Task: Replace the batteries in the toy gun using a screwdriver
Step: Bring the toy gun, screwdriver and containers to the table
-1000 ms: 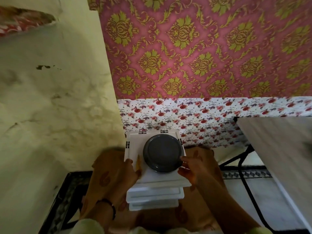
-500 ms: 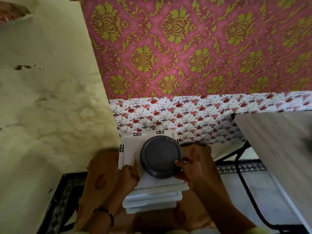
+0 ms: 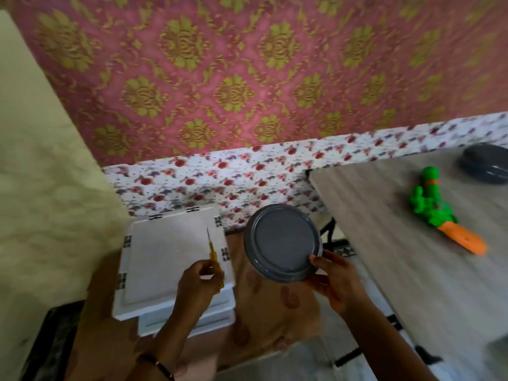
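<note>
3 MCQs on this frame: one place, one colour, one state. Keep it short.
1. Where does the green and orange plastic toy gun lie?
A. on the wooden table
B. on the white plastic drawer unit
C. on the floor

2. What colour is the slim screwdriver's handle?
A. red
B. yellow
C. black

3. What is the right hand doing?
A. resting flat on the table
B. hanging idle
C. gripping the round grey plastic container

Answers: 1 A, the gun rests on the tabletop at right; 2 B, yellow handle in the left hand; 3 C, thumb over its rim.
</note>
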Action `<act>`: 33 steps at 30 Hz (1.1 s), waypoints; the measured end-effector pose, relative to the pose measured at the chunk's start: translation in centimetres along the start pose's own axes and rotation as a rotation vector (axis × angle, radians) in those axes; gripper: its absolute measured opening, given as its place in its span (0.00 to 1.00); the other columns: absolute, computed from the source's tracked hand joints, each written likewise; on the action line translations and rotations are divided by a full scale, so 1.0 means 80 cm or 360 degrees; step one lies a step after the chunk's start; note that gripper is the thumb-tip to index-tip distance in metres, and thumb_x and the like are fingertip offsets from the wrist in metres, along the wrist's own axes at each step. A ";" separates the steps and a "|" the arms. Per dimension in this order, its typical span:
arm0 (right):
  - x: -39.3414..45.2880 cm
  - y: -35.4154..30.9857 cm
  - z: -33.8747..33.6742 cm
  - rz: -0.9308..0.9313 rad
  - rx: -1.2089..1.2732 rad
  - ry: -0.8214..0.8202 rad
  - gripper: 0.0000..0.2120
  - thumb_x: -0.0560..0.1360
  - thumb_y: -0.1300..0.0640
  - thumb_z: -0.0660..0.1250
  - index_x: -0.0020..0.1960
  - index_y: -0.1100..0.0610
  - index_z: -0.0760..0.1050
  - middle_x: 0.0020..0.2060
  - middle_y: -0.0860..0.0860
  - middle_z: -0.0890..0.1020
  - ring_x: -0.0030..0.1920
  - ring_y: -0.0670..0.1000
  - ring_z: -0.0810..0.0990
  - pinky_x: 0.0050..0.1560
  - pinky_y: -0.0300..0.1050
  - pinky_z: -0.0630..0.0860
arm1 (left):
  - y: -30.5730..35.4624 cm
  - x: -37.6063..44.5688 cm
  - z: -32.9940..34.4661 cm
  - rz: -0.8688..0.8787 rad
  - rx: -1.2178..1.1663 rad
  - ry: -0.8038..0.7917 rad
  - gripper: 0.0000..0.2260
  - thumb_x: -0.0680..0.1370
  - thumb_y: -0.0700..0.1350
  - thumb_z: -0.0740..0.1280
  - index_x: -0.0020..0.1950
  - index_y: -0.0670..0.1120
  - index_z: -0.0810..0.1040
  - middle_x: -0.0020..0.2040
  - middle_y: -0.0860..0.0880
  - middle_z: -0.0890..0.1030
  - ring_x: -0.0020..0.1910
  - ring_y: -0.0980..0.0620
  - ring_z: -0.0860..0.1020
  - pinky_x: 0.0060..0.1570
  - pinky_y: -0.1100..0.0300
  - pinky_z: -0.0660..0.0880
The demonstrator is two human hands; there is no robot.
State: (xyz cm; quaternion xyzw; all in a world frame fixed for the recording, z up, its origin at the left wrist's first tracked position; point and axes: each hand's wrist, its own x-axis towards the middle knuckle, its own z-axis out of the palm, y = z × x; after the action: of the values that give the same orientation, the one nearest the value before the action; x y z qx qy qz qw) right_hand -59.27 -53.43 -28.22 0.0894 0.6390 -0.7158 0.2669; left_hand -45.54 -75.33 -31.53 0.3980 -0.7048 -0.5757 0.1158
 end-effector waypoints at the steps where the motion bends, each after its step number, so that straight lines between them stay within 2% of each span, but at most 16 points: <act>1: -0.003 -0.005 -0.027 -0.0007 0.0006 0.0031 0.08 0.72 0.65 0.68 0.51 0.61 0.77 0.41 0.59 0.80 0.40 0.62 0.81 0.36 0.50 0.79 | 0.010 -0.011 0.020 0.0001 -0.0024 -0.0037 0.06 0.73 0.39 0.72 0.47 0.46 0.79 0.47 0.43 0.82 0.42 0.41 0.82 0.46 0.45 0.81; 3: -0.012 -0.016 -0.084 0.0007 0.0058 0.0095 0.10 0.72 0.65 0.68 0.53 0.61 0.76 0.43 0.60 0.79 0.41 0.63 0.80 0.39 0.53 0.79 | 0.028 -0.037 0.067 0.0044 -0.0017 -0.0098 0.10 0.69 0.43 0.73 0.48 0.49 0.79 0.46 0.47 0.82 0.45 0.44 0.82 0.47 0.48 0.81; 5: -0.026 -0.030 -0.146 -0.0002 0.0084 0.0122 0.10 0.72 0.65 0.69 0.53 0.61 0.75 0.44 0.61 0.79 0.41 0.63 0.81 0.39 0.53 0.80 | 0.045 -0.067 0.117 0.0125 0.0016 -0.0137 0.09 0.70 0.40 0.73 0.46 0.50 0.79 0.42 0.50 0.82 0.40 0.54 0.82 0.41 0.59 0.80; 6: -0.033 -0.036 -0.172 -0.0008 0.0081 0.0129 0.09 0.72 0.65 0.69 0.52 0.60 0.75 0.45 0.61 0.79 0.42 0.64 0.81 0.40 0.54 0.80 | 0.050 -0.078 0.138 0.0149 -0.0019 -0.0169 0.07 0.72 0.36 0.71 0.46 0.47 0.79 0.40 0.50 0.82 0.35 0.60 0.81 0.36 0.65 0.78; 8: -0.046 -0.042 -0.226 -0.0008 0.0091 0.0169 0.10 0.72 0.66 0.68 0.52 0.60 0.75 0.45 0.62 0.79 0.43 0.64 0.80 0.43 0.56 0.80 | 0.057 -0.101 0.181 0.0189 -0.0050 -0.0236 0.04 0.74 0.33 0.68 0.47 0.40 0.78 0.37 0.47 0.80 0.28 0.62 0.78 0.29 0.70 0.74; 10: -0.061 -0.046 -0.276 -0.0013 0.0107 0.0211 0.12 0.71 0.66 0.69 0.54 0.60 0.75 0.45 0.62 0.79 0.42 0.65 0.80 0.44 0.57 0.80 | 0.064 -0.125 0.220 0.0230 -0.0066 -0.0298 0.03 0.75 0.34 0.69 0.47 0.40 0.78 0.37 0.47 0.80 0.33 0.56 0.79 0.35 0.64 0.76; 12: -0.072 -0.048 -0.316 -0.0012 0.0111 0.0248 0.13 0.71 0.66 0.69 0.54 0.61 0.75 0.44 0.62 0.80 0.41 0.64 0.81 0.40 0.54 0.81 | 0.071 -0.145 0.251 0.0234 -0.0076 -0.0325 0.04 0.74 0.36 0.70 0.46 0.44 0.79 0.37 0.48 0.81 0.38 0.49 0.79 0.43 0.54 0.77; 13: -0.079 -0.049 -0.337 -0.0008 0.0116 0.0265 0.12 0.71 0.66 0.69 0.54 0.60 0.75 0.43 0.62 0.80 0.40 0.63 0.81 0.38 0.53 0.81 | 0.075 -0.156 0.268 0.0224 -0.0093 -0.0346 0.04 0.74 0.36 0.71 0.45 0.43 0.78 0.36 0.48 0.81 0.38 0.49 0.79 0.42 0.54 0.77; 16: -0.092 -0.050 -0.383 -0.0016 0.0138 0.0317 0.09 0.71 0.66 0.68 0.50 0.59 0.75 0.41 0.61 0.80 0.38 0.62 0.81 0.40 0.54 0.81 | 0.086 -0.180 0.309 0.0206 -0.0151 -0.0447 0.03 0.75 0.33 0.68 0.46 0.38 0.76 0.33 0.47 0.78 0.26 0.62 0.76 0.27 0.70 0.73; 19: -0.094 -0.051 -0.414 -0.0017 0.0136 0.0376 0.08 0.72 0.66 0.68 0.50 0.59 0.76 0.41 0.61 0.81 0.39 0.63 0.81 0.42 0.55 0.80 | 0.092 -0.191 0.337 0.0231 -0.0222 -0.0514 0.04 0.75 0.31 0.67 0.47 0.38 0.76 0.34 0.46 0.77 0.25 0.61 0.75 0.23 0.72 0.69; 21: -0.089 -0.052 -0.430 0.0003 0.0168 0.0410 0.09 0.73 0.65 0.67 0.52 0.60 0.76 0.42 0.62 0.80 0.40 0.64 0.80 0.44 0.57 0.80 | 0.096 -0.190 0.353 0.0209 -0.0265 -0.0530 0.04 0.75 0.31 0.67 0.48 0.36 0.76 0.35 0.45 0.77 0.29 0.55 0.74 0.23 0.72 0.69; 24: -0.074 -0.059 -0.445 0.0052 0.0212 0.0455 0.10 0.73 0.65 0.67 0.54 0.61 0.75 0.43 0.63 0.80 0.42 0.64 0.80 0.45 0.58 0.79 | 0.104 -0.175 0.375 0.0159 -0.0254 -0.0548 0.04 0.75 0.31 0.67 0.45 0.39 0.77 0.38 0.44 0.78 0.33 0.53 0.75 0.27 0.71 0.73; 28: -0.042 -0.077 -0.462 0.0064 0.0216 0.0487 0.09 0.73 0.66 0.67 0.52 0.60 0.75 0.43 0.64 0.80 0.41 0.64 0.80 0.45 0.58 0.79 | 0.118 -0.138 0.410 0.0105 -0.0263 -0.0599 0.05 0.75 0.32 0.68 0.46 0.41 0.78 0.38 0.43 0.80 0.34 0.50 0.77 0.32 0.63 0.77; 30: -0.023 -0.091 -0.469 0.0068 0.0210 0.0503 0.07 0.73 0.66 0.67 0.50 0.60 0.75 0.44 0.64 0.79 0.42 0.65 0.79 0.46 0.59 0.79 | 0.129 -0.119 0.429 0.0108 -0.0289 -0.0629 0.06 0.75 0.31 0.67 0.44 0.41 0.77 0.36 0.44 0.80 0.34 0.48 0.77 0.31 0.64 0.77; 33: 0.008 -0.113 -0.477 0.0046 0.0205 0.0537 0.07 0.73 0.66 0.67 0.51 0.61 0.75 0.44 0.65 0.78 0.43 0.66 0.78 0.48 0.60 0.78 | 0.151 -0.094 0.454 0.0107 -0.0320 -0.0644 0.07 0.75 0.31 0.66 0.44 0.43 0.77 0.40 0.42 0.79 0.36 0.47 0.77 0.31 0.65 0.78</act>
State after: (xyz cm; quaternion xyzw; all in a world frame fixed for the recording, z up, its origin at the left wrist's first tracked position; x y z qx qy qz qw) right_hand -72.41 -16.53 -27.06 0.2342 0.6262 -0.7263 0.1599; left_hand -68.33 -43.75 -29.65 0.2371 -0.6656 -0.7070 0.0303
